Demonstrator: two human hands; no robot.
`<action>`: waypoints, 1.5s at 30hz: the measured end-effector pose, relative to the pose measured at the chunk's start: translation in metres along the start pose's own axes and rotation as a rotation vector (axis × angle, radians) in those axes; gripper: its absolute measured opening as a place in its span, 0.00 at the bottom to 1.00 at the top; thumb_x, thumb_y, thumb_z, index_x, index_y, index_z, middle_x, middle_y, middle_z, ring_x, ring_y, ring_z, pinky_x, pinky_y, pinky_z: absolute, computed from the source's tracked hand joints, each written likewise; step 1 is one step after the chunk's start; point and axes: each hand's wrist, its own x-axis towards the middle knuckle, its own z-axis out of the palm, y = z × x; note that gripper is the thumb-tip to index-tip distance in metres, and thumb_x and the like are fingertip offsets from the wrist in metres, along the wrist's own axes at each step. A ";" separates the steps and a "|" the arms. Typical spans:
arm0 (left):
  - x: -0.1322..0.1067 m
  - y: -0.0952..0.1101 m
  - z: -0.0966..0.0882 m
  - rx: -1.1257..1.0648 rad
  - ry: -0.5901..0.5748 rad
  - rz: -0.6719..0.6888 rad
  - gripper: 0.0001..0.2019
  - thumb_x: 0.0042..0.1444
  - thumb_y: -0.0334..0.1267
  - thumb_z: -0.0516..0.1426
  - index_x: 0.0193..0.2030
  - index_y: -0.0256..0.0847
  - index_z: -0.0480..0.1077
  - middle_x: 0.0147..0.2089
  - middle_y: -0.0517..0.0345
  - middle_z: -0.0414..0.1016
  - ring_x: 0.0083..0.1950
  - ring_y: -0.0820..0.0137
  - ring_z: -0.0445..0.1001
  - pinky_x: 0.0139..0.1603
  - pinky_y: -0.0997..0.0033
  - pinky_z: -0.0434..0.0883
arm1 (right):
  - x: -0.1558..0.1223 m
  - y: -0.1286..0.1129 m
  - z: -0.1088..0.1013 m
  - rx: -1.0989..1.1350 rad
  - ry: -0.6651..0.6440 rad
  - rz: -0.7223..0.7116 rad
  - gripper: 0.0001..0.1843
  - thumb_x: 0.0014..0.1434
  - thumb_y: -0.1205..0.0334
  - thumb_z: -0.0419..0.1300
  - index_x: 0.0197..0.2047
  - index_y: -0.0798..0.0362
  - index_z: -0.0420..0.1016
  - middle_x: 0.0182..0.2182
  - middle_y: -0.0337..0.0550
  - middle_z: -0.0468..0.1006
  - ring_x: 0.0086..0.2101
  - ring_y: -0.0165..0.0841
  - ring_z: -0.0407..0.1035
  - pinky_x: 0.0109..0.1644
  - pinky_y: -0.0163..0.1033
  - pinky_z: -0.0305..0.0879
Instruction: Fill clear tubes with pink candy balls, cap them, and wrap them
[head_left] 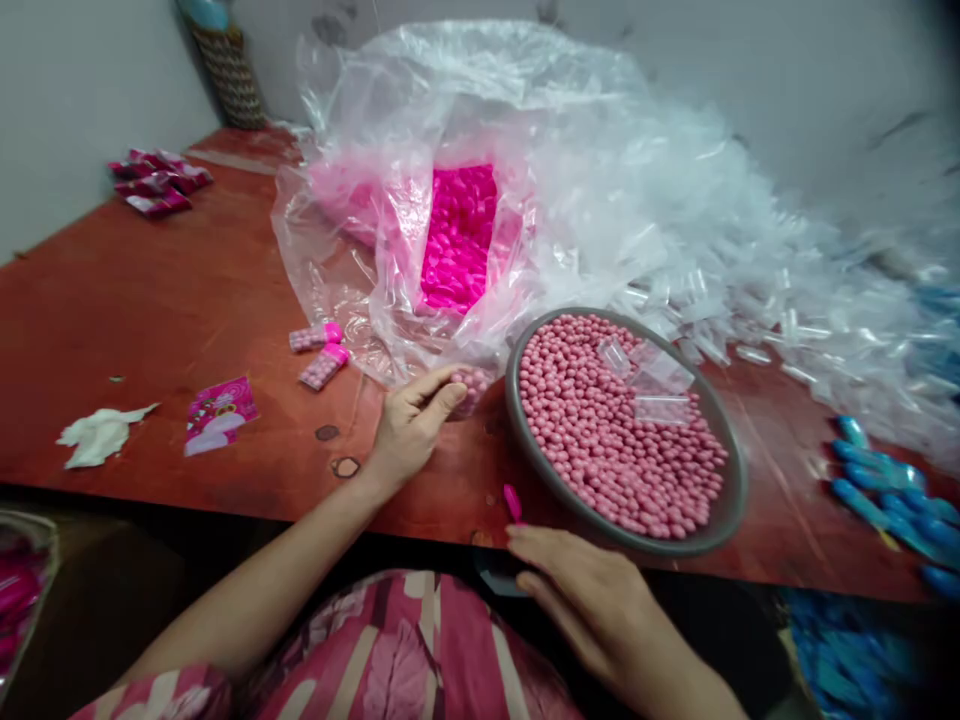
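In my left hand (411, 425) is a small clear plastic bottle (472, 388) filled with pink balls, pinched between thumb and fingers just above the table. My right hand (581, 590) is at the table's front edge, fingers stretched out and thumb apart. Its fingertips are right by a small bright pink cap (512, 503); whether they touch it I cannot tell. A grey bowl (739, 505) of pink balls (600, 440) stands to the right, with several empty clear bottles (661, 409) lying on the balls. Two filled bottles with pink caps (325, 366) lie left of my left hand.
Behind my hands a clear plastic bag (360, 270) holds many pink caps (459, 240). Clear empty containers (787, 320) are heaped at back right. Blue pieces (892, 490) lie far right. A pink printed packet (220, 414), white crumpled scrap (101, 437) and pink packets (159, 180) lie left.
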 end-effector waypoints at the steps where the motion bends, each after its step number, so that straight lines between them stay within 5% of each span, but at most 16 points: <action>1: -0.003 -0.001 -0.004 -0.011 0.014 -0.011 0.13 0.50 0.40 0.57 0.41 0.37 0.72 0.40 0.53 0.76 0.40 0.66 0.75 0.41 0.66 0.73 | -0.009 0.000 0.016 -0.135 0.048 0.030 0.15 0.58 0.66 0.52 0.49 0.54 0.68 0.43 0.47 0.76 0.43 0.34 0.70 0.47 0.36 0.67; 4: -0.010 -0.003 -0.007 -0.008 0.010 -0.040 0.13 0.50 0.39 0.57 0.42 0.36 0.72 0.40 0.53 0.76 0.39 0.66 0.75 0.41 0.67 0.73 | -0.026 0.009 0.054 -0.477 0.194 0.250 0.17 0.58 0.62 0.52 0.50 0.58 0.67 0.44 0.52 0.74 0.41 0.38 0.71 0.44 0.40 0.67; 7: -0.017 -0.005 -0.005 0.004 -0.035 -0.070 0.12 0.50 0.39 0.57 0.41 0.35 0.72 0.39 0.53 0.76 0.39 0.66 0.75 0.42 0.66 0.73 | -0.029 0.016 0.071 -0.564 0.197 0.410 0.21 0.57 0.56 0.53 0.51 0.58 0.67 0.43 0.52 0.75 0.38 0.40 0.72 0.40 0.39 0.68; 12: -0.031 -0.007 -0.005 0.007 -0.093 -0.112 0.13 0.51 0.39 0.56 0.42 0.35 0.72 0.42 0.52 0.76 0.41 0.66 0.74 0.44 0.65 0.72 | -0.017 0.016 0.076 -0.392 0.031 0.497 0.19 0.59 0.57 0.50 0.50 0.55 0.68 0.40 0.51 0.76 0.35 0.40 0.72 0.36 0.40 0.67; 20: -0.049 -0.005 -0.022 0.047 -0.030 -0.098 0.13 0.51 0.39 0.57 0.42 0.35 0.72 0.41 0.52 0.76 0.41 0.66 0.75 0.43 0.66 0.73 | 0.035 0.023 0.095 -0.084 0.190 0.661 0.16 0.59 0.56 0.48 0.46 0.57 0.65 0.30 0.48 0.76 0.30 0.37 0.72 0.34 0.39 0.66; 24: -0.057 0.002 -0.039 0.062 0.035 -0.058 0.14 0.50 0.39 0.57 0.42 0.34 0.72 0.40 0.51 0.76 0.39 0.66 0.75 0.42 0.64 0.73 | 0.035 0.021 0.091 0.030 0.165 0.576 0.15 0.61 0.59 0.44 0.45 0.56 0.65 0.30 0.46 0.76 0.30 0.35 0.72 0.33 0.37 0.67; 27: -0.069 0.006 -0.051 0.070 0.077 -0.042 0.14 0.50 0.39 0.58 0.43 0.34 0.72 0.39 0.51 0.76 0.38 0.66 0.75 0.40 0.65 0.74 | 0.025 0.023 0.081 -0.050 0.110 0.336 0.17 0.59 0.68 0.44 0.50 0.56 0.64 0.43 0.51 0.72 0.43 0.37 0.68 0.45 0.42 0.65; 30: -0.083 0.009 -0.054 0.046 0.092 -0.060 0.14 0.49 0.39 0.58 0.42 0.34 0.72 0.38 0.51 0.77 0.37 0.66 0.76 0.40 0.64 0.74 | 0.025 0.029 0.072 -0.148 -0.036 0.027 0.26 0.54 0.75 0.46 0.57 0.51 0.58 0.57 0.48 0.59 0.57 0.39 0.51 0.57 0.49 0.53; 33: -0.094 0.013 -0.054 0.032 0.081 -0.077 0.14 0.49 0.39 0.58 0.41 0.33 0.72 0.37 0.51 0.77 0.38 0.65 0.75 0.41 0.62 0.74 | 0.039 0.035 0.071 -0.190 -0.164 -0.120 0.24 0.54 0.76 0.47 0.53 0.51 0.63 0.57 0.46 0.61 0.58 0.39 0.48 0.58 0.52 0.49; 36: -0.099 0.015 -0.057 0.032 0.084 -0.090 0.15 0.48 0.40 0.58 0.41 0.33 0.72 0.38 0.50 0.76 0.39 0.64 0.75 0.43 0.60 0.73 | 0.051 0.034 0.077 -0.161 -0.138 -0.120 0.16 0.58 0.73 0.46 0.45 0.52 0.69 0.48 0.47 0.71 0.53 0.38 0.58 0.55 0.49 0.54; 39: -0.100 0.011 -0.063 0.005 0.092 -0.112 0.15 0.49 0.41 0.58 0.41 0.33 0.72 0.38 0.50 0.76 0.39 0.64 0.75 0.44 0.59 0.72 | 0.056 0.024 0.087 -0.045 0.038 -0.010 0.13 0.60 0.66 0.47 0.45 0.54 0.68 0.41 0.49 0.74 0.43 0.37 0.67 0.48 0.45 0.62; 45: -0.096 -0.008 -0.060 0.068 0.030 -0.121 0.13 0.52 0.42 0.55 0.38 0.35 0.73 0.37 0.52 0.76 0.39 0.67 0.72 0.45 0.65 0.68 | 0.065 -0.001 0.098 0.136 0.284 0.244 0.14 0.59 0.59 0.50 0.47 0.52 0.66 0.40 0.48 0.73 0.39 0.37 0.70 0.43 0.41 0.67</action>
